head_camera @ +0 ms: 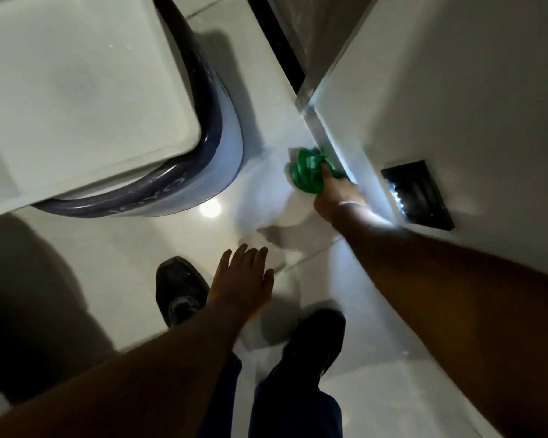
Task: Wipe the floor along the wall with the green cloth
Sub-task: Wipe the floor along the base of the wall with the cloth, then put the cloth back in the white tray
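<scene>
A crumpled green cloth (309, 172) lies pressed on the glossy white floor (266, 197) right where it meets the skirting of the wall (456, 90). My right hand (337, 192) is shut on the cloth's near end, arm stretched along the wall. My left hand (246, 273) hovers lower, fingers spread, palm down, holding nothing, above the floor between my two black shoes.
A white appliance with a dark rim and a pale lid (114, 128) fills the upper left, close to the cloth. A black wall socket plate (418, 194) sits low on the wall beside my right wrist. A dark strip (279, 42) runs along the far floor.
</scene>
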`<state>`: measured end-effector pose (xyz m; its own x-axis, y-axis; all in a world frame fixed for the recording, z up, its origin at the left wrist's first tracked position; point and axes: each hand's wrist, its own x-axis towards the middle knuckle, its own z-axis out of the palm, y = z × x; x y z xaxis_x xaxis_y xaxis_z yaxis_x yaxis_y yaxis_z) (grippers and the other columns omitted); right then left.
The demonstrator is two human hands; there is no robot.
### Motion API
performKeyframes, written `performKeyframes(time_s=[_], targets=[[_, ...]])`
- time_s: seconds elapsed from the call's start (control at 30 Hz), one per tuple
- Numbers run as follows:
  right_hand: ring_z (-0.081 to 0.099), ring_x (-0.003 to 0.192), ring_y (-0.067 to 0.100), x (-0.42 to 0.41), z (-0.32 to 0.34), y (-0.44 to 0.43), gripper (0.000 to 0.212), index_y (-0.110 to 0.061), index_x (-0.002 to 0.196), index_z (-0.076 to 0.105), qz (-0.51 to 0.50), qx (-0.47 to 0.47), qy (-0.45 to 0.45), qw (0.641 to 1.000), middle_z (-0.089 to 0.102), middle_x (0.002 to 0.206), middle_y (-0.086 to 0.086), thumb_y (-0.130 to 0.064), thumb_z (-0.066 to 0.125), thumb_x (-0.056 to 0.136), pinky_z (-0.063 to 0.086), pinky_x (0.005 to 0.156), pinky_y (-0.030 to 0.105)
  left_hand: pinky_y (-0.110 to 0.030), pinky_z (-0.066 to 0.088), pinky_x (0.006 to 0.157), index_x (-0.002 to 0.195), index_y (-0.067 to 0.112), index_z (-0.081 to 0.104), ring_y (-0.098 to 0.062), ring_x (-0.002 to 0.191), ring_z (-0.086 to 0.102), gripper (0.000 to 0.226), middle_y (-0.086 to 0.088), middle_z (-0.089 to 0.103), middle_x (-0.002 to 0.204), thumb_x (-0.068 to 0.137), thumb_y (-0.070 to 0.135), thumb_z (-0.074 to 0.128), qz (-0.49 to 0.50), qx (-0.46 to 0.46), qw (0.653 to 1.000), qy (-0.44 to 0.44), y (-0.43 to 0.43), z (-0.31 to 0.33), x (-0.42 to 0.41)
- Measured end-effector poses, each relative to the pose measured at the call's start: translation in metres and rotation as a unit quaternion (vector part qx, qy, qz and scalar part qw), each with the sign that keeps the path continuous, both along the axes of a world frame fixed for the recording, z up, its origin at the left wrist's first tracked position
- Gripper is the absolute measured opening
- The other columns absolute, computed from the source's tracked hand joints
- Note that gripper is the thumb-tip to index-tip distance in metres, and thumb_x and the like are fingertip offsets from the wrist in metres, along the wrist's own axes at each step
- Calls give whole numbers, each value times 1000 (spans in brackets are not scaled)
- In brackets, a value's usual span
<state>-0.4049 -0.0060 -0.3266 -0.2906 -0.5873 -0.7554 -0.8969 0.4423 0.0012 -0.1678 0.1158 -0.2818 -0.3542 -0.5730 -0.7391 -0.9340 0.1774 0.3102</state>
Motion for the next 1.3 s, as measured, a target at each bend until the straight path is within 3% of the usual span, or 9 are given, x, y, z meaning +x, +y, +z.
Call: performKeyframes(time_s=[0.2,0.43,0.57,0.67,0.8,0.93,1.03,1.17,1.3], targets=[[64,113,42,-34,17,118,83,-39,160,14,-65,45,2,997,63,128,22,-37,51,86,51,95,47,-48,10,129,160,16,30,-25,159,16,63,-6,36,168,103,42,23,23,17,999,15,7,-3,-3],[63,119,40,-75,22,237,79,-34,155,34,-96,140,83,982,54,145,12,-27,57,80,53,100,46,-48,8,130,161,16,29,-24,160,14,67,-6,33,170,100,43,20,15,18,999,31,20,1,-2],[74,59,32,-74,50,261,62,-9,138,55,-218,224,42,949,69,96,20,-26,66,80,64,56,45,-50,12,129,162,17,29,-25,159,17,69,-7,34,169,99,43,18,4,19,1000,13,27,31,21],[69,48,17,-29,109,236,60,-23,144,53,-198,166,-11,966,71,87,14,-23,62,84,52,42,23,-54,26,125,155,13,43,-31,153,36,66,-12,49,160,99,42,25,45,-2,999,10,32,79,38],[71,103,26,54,206,163,84,-45,152,33,-175,51,-174,968,72,123,14,-22,74,83,46,79,23,-55,47,113,139,13,63,-33,133,60,55,-11,69,137,90,32,50,144,-35,989,8,20,153,69],[67,88,4,151,325,55,78,-52,145,36,-156,-83,-326,929,70,102,-5,-22,76,86,50,81,15,-49,59,91,125,13,71,-33,109,73,58,-11,77,118,75,29,48,228,-50,972,-34,-15,216,111],[66,90,6,217,362,-19,76,-44,150,45,-132,-203,-415,877,67,105,-1,-30,74,81,53,81,17,-45,49,102,132,22,65,-28,117,65,62,-3,72,126,79,34,35,345,-68,935,-39,-41,252,141],[55,104,9,287,329,-101,85,-38,157,35,-86,-248,-362,895,50,124,2,-30,79,84,43,92,14,-47,38,116,145,22,54,-28,133,54,57,-6,63,143,89,11,55,429,-108,895,-52,-71,270,168],[59,116,34,310,266,-113,89,-33,158,34,-112,-156,-282,940,37,135,16,-28,82,83,41,108,26,-49,41,115,143,18,56,-31,127,57,59,-9,65,139,86,4,55,479,-128,868,-23,-93,268,185]])
